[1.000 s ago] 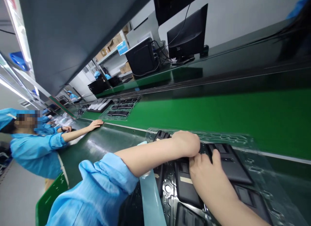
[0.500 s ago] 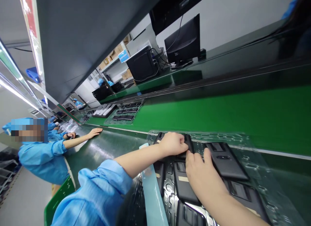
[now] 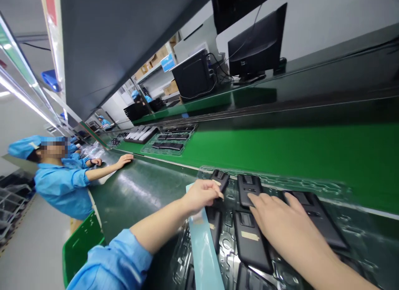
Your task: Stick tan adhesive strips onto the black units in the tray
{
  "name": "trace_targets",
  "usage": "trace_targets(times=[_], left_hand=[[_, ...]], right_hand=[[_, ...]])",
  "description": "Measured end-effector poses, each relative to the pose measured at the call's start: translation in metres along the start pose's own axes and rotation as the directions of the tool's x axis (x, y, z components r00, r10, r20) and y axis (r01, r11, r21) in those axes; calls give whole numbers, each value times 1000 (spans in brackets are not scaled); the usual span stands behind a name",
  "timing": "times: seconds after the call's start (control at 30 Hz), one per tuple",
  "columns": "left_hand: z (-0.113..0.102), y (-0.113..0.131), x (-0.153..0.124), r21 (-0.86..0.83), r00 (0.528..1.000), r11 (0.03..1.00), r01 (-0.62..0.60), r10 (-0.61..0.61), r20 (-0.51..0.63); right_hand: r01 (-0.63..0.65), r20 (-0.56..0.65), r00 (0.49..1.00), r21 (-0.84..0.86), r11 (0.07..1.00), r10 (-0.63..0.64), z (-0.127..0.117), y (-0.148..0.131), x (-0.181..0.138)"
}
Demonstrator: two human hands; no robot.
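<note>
My left hand [image 3: 204, 195] is closed in a pinch beside the light-blue strip [image 3: 204, 246]; whatever lies between its fingertips is too small to make out. Just beyond it is a black phone-like device [image 3: 220, 177] with a beige tape strip. My right hand [image 3: 280, 217] lies palm down with its fingers apart, fingertips touching the lower part of another black device [image 3: 249, 184], which shows no tape. Nearer me, a third device [image 3: 251, 240] carries beige tape. A larger-looking device [image 3: 324, 223] is partly hidden behind my right hand. All sit in a clear plastic tray [image 3: 330, 188].
A green belt [image 3: 296, 150] runs beyond the tray, bearing another tray of black parts [image 3: 171, 140]. Monitors [image 3: 257, 44] stand on the far bench. A co-worker in blue [image 3: 62, 186] rests a hand on the bench at left. A green bin [image 3: 81, 246] is below.
My left hand has moved left and nearer me, away from the middle device. My right hand has shifted right and spread out. The camera view has turned slightly.
</note>
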State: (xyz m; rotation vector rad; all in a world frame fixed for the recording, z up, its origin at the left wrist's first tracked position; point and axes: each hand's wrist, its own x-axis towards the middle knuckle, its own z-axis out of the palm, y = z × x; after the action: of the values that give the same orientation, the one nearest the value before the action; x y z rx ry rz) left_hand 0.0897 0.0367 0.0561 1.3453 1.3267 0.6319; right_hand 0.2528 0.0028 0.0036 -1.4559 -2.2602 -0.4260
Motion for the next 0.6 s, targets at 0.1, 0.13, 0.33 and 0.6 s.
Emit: trace_targets(times=[0.1,0.13,0.33,0.6], left_hand=[[-1,-10,-25,-199,998,978,58,-56,16],[1,-13,-32,-256,997,964,72,-67,27],[9,-21,-55,-494,994,863,103,-66,91],[6,-35,-61,-419,996,905,-72,91,25]], right_hand=[[-107,84,993,436,894,77,-13,-9,9],[-186,154,981,601,778,116,-17,-16,12],[-372,362,924,786,493,120,-40,-55,17],[-411,333,911,718,562,242,-51,-76,33]])
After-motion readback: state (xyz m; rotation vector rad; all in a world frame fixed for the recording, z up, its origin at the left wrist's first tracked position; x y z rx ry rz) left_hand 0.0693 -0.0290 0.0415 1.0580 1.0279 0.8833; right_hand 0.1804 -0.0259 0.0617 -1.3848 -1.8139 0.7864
